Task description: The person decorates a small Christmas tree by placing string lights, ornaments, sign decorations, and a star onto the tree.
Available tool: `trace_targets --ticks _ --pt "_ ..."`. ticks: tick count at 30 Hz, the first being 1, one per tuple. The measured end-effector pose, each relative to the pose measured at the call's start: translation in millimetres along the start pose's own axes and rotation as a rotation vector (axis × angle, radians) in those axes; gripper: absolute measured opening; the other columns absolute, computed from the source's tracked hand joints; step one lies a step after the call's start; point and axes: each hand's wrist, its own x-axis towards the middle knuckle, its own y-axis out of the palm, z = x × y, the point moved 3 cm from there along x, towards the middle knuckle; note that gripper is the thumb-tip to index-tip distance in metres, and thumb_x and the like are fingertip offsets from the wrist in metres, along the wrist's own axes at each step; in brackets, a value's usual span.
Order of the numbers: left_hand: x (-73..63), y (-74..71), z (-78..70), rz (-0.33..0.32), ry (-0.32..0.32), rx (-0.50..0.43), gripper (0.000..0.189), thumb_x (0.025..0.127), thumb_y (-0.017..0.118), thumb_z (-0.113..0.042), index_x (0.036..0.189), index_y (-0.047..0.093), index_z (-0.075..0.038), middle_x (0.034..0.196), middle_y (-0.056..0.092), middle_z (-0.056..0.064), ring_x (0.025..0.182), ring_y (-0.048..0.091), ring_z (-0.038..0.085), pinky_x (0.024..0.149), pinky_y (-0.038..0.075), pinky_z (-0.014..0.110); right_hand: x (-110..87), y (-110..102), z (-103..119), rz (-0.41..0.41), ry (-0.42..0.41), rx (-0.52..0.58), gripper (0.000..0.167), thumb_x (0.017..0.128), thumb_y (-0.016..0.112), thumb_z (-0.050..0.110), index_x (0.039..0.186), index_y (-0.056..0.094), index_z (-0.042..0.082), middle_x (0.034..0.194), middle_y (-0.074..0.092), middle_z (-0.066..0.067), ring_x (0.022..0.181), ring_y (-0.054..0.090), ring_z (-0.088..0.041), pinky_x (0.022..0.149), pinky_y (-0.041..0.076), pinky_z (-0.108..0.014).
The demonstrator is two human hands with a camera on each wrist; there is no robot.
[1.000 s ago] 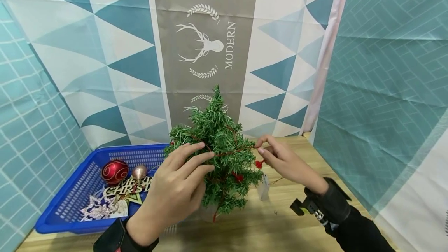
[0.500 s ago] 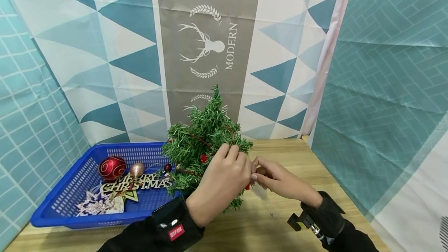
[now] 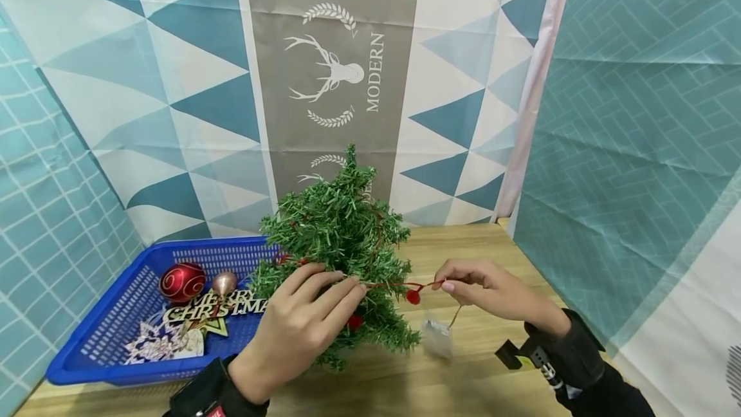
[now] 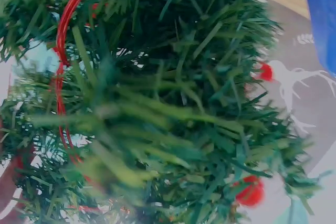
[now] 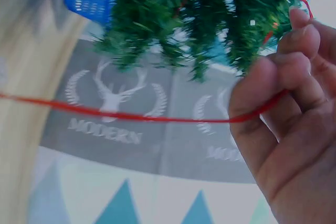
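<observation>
A small green artificial Christmas tree [image 3: 332, 217] stands on the table, wound with a thin red wire [image 3: 395, 284] bearing small red balls. My right hand [image 3: 492, 288] pinches this wire to the right of the tree; a red ball [image 3: 413, 296] hangs just short of the fingertips. In the right wrist view, the wire also passes through the curled fingers and trails left. A small translucent box [image 3: 437, 338] dangles below on a thin wire. My left hand [image 3: 307, 320] lies against the front branches, fingers fairly straight, fingertips right at the wire. Its thumb is hidden.
A blue plastic basket [image 3: 104, 375] stands left of the tree. Inside are a red bauble [image 3: 182, 282], a pinkish bauble [image 3: 224, 284], a gold Merry Christmas sign [image 3: 214, 307] and a snowflake ornament [image 3: 153, 342]. A patterned curtain [image 3: 457, 82] hangs behind the wooden table [image 3: 469, 243].
Both hands came together at the tree's right side, then parted: the left moved back left onto the front branches, the right drew the wire out rightward. The translucent box now dangles farther out.
</observation>
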Motion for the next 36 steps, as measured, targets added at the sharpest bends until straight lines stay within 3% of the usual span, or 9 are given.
trace_targets --ticks 5,9,12,17,23,27,32,36 --pt "-8.2 -4.5 4.6 -0.043 0.005 -0.045 0.030 0.102 0.039 -0.004 0.103 0.069 -0.003 0.099 0.068 0.009 0.093 0.063 0.023 0.095 0.045 0.034 14.4 -14.4 29.1 -0.116 -0.152 -0.222 0.030 0.092 0.054 -0.010 0.106 0.068 0.013 0.065 0.050 0.007 0.049 0.039 -0.006 0.045 0.035 -0.017" --pt "-10.4 -5.8 7.2 -0.060 0.024 -0.069 0.028 0.102 0.040 -0.003 0.104 0.068 -0.001 0.100 0.068 0.010 0.095 0.063 0.024 0.096 0.044 0.033 31.8 -28.1 49.1 -0.213 -0.261 -0.364 0.026 0.086 0.063 -0.010 0.100 0.071 0.010 0.065 0.051 0.009 0.050 0.036 -0.004 0.045 0.030 -0.017" --pt "-10.4 -6.8 8.9 -0.069 0.029 -0.090 0.028 0.102 0.040 -0.003 0.104 0.067 0.000 0.100 0.067 0.011 0.096 0.062 0.024 0.096 0.044 0.032 47.0 -37.4 55.8 -0.245 -0.271 -0.397 0.024 0.083 0.067 -0.010 0.095 0.070 0.010 0.064 0.050 0.007 0.051 0.034 -0.006 0.045 0.029 -0.022" --pt "-6.9 -9.7 9.5 -0.094 0.043 -0.102 0.027 0.101 0.040 -0.002 0.101 0.067 0.001 0.098 0.067 0.012 0.092 0.062 0.024 0.093 0.046 0.030 69.2 -48.5 55.5 -0.238 -0.187 -0.447 0.011 0.086 0.069 0.004 0.089 0.069 0.015 0.064 0.050 0.010 0.051 0.034 -0.008 0.047 0.028 -0.026" --pt "-10.6 -8.6 9.7 -0.086 0.045 -0.106 0.026 0.101 0.042 -0.001 0.106 0.067 0.001 0.106 0.066 0.013 0.096 0.062 0.025 0.093 0.046 0.031 86.7 -54.4 55.1 -0.172 -0.169 -0.449 0.013 0.085 0.070 0.004 0.087 0.069 0.016 0.067 0.056 0.012 0.052 0.039 -0.009 0.048 0.031 -0.026" --pt "-30.3 3.9 12.5 -0.047 0.009 -0.127 0.028 0.099 0.045 -0.002 0.122 0.062 -0.001 0.121 0.062 0.010 0.106 0.060 0.023 0.096 0.044 0.032 87.1 -57.8 61.9 -0.069 -0.237 -0.391 0.020 0.083 0.069 -0.004 0.088 0.068 0.015 0.074 0.062 0.009 0.053 0.040 -0.008 0.048 0.033 -0.026" --pt "-45.1 13.1 14.3 -0.038 -0.017 -0.123 0.031 0.098 0.047 -0.002 0.126 0.061 -0.003 0.129 0.057 0.011 0.111 0.058 0.027 0.098 0.043 0.036 78.1 -63.1 73.8 0.073 -0.327 -0.302 0.028 0.082 0.068 -0.009 0.091 0.068 0.018 0.079 0.061 0.007 0.060 0.045 -0.008 0.050 0.036 -0.024" --pt "-77.5 43.5 21.6 -0.036 -0.011 -0.152 0.032 0.095 0.052 -0.001 0.126 0.061 -0.002 0.133 0.055 0.013 0.116 0.055 0.029 0.099 0.042 0.040 70.3 -66.5 79.1 0.105 -0.386 -0.199 0.026 0.083 0.066 -0.011 0.093 0.068 0.013 0.076 0.057 0.002 0.060 0.044 -0.010 0.050 0.036 -0.024"
